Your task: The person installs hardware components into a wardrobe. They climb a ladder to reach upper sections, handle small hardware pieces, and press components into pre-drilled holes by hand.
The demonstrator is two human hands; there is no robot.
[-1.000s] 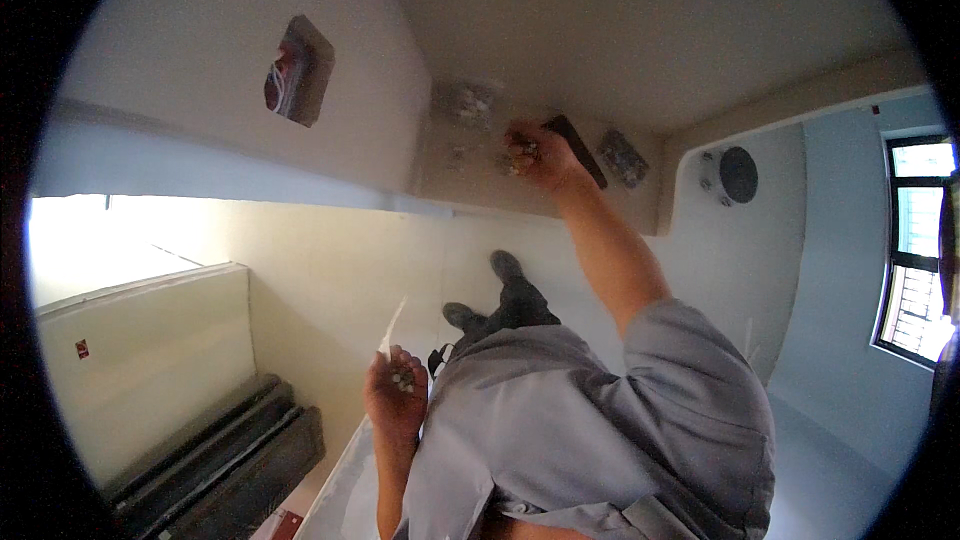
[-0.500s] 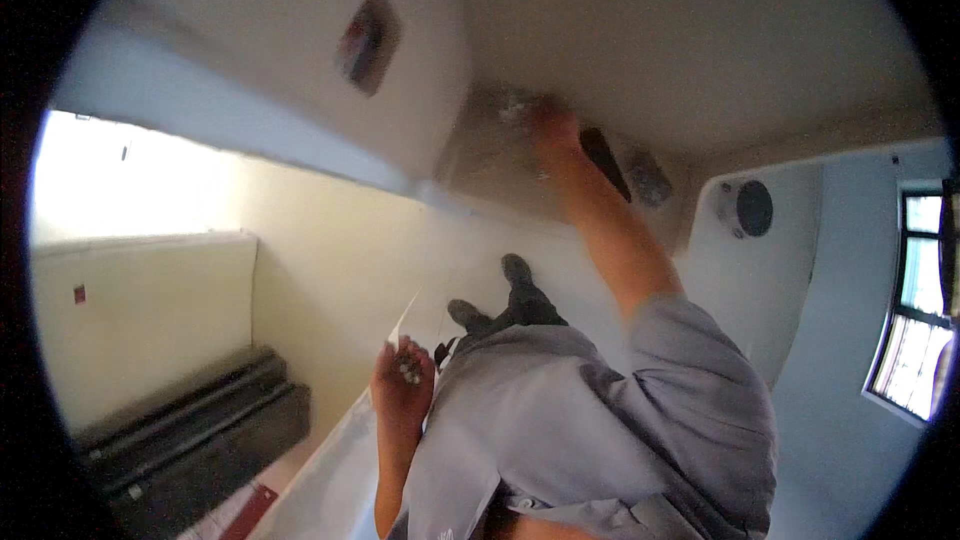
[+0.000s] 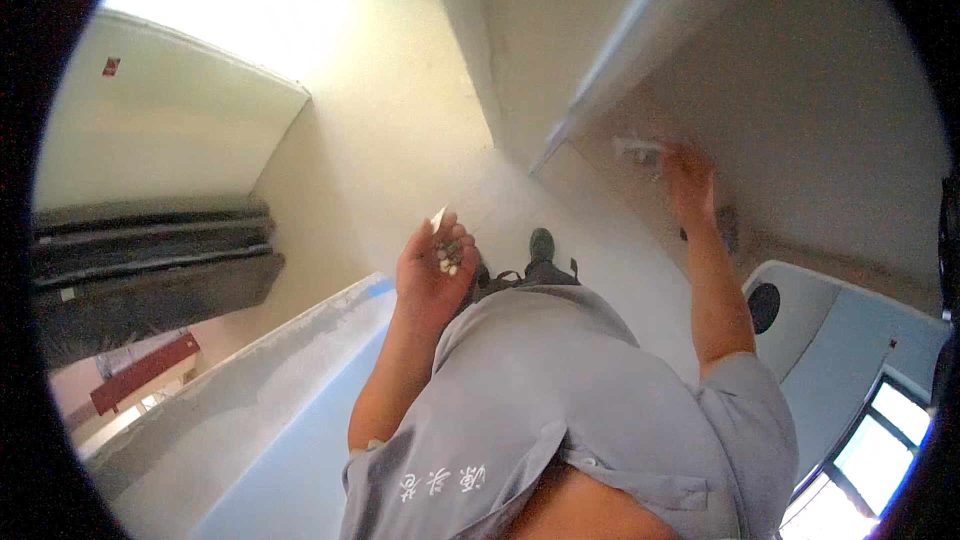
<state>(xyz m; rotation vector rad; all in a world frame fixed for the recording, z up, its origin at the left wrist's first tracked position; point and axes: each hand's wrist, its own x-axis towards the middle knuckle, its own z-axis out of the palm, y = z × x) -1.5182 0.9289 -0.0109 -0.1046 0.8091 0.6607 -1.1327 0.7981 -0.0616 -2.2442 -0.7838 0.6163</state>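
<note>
Small, roundish pieces point(image 3: 449, 261) were cupped by curled fingers of the left hand point(image 3: 432, 275); the right hand point(image 3: 688, 185) was blurred, its grip untellable.

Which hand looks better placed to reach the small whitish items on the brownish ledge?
Probably the right hand: it extends over the brownish ledge beside the whitish items; the left hand is farther away, cupping small pale pieces.

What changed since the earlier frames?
View swung; the wall opening left the frame. Left hand sits higher in the picture; right hand further right, blurred, so any grip or release is unclear. Unchanged: small pieces and white strip in the left hand.
</note>
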